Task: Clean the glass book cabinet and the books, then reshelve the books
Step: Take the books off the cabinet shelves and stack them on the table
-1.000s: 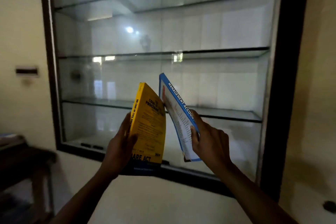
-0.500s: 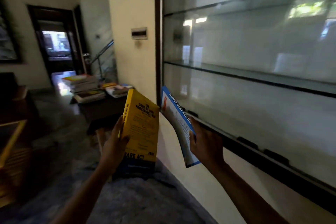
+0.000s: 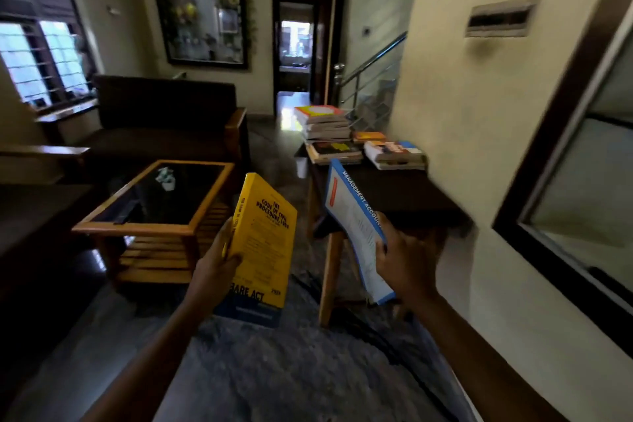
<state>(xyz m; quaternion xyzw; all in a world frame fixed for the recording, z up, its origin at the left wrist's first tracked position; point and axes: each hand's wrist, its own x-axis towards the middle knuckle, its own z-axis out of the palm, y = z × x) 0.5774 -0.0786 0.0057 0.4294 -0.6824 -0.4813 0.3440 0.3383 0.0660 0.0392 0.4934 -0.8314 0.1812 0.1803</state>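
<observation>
1. Left hand [image 3: 214,264] clamped round thick yellow paperback law book [image 3: 262,236], upright; right hand [image 3: 404,257] grips thin blue-edged floppy paperback [image 3: 352,216]
2. Risk: floppy one bows, slides out
3. Dark wooden side table [image 3: 411,202] just ahead; a careless set-down could topple its stacked books [image 3: 323,127]

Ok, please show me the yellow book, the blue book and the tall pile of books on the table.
yellow book [image 3: 263,240]: head view, middle of its front cover.
blue book [image 3: 358,233]: head view, its white printed cover.
pile of books [image 3: 325,125]: head view, side page edges.
</observation>
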